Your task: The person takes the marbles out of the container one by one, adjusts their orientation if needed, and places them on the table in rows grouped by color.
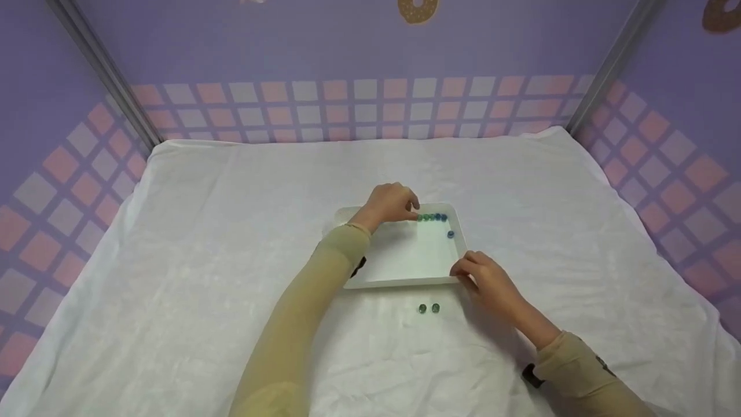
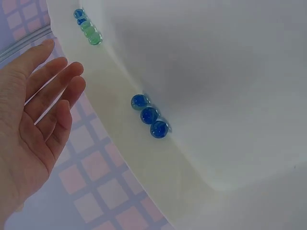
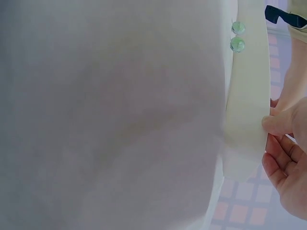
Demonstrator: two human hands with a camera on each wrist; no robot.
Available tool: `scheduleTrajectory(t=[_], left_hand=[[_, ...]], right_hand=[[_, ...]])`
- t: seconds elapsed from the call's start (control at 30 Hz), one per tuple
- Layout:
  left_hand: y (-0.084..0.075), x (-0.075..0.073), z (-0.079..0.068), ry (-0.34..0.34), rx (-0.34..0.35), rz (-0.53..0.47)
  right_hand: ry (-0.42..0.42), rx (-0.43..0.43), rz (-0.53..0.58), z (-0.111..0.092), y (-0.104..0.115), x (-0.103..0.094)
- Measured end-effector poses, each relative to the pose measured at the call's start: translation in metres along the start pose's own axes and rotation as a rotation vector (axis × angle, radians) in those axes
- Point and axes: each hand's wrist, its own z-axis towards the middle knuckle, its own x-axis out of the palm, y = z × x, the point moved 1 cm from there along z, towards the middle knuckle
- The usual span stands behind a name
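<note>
A shallow white tray [image 1: 399, 263] lies on the white cloth. Inside, along its far wall, runs a row of green marbles [image 2: 91, 36] and blue marbles [image 1: 440, 217]; one more blue marble [image 1: 450, 234] is by the right wall. Three blue marbles [image 2: 149, 115] stand in a line in the left wrist view, out of sight in the head view. My left hand [image 1: 391, 202] hovers over the far wall beside the row, fingers loosely bent, nothing visibly held. With thumb and fingers my right hand [image 1: 489, 284] pinches the tray's near right corner.
Two green marbles [image 1: 429, 308] sit on the cloth just outside the tray's near wall. White cloth [image 1: 202, 260] covers the table. Purple walls with a pink and white check [image 1: 365, 104] enclose the back and both sides.
</note>
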Motion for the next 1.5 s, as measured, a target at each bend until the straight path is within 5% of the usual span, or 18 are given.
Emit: scheduleTrajectory(t=[0.3, 0.6, 0.8, 1.5], left_hand=[[-0.012, 0.016, 0.008, 0.044, 0.018, 0.104], [-0.019, 0.027, 0.007, -0.028, 0.025, 0.201], [-0.018, 0.030, 0.006, -0.065, 0.016, 0.210], [-0.012, 0.031, 0.003, -0.033, 0.040, 0.325]], right_hand=[[0.001, -0.008, -0.008, -0.001, 0.000, 0.000], [-0.035, -0.031, -0.007, -0.001, -0.001, 0.003], [-0.065, -0.053, -0.005, 0.000, -0.002, 0.004], [-0.043, -0.034, 0.002, 0.000, -0.001, 0.002]])
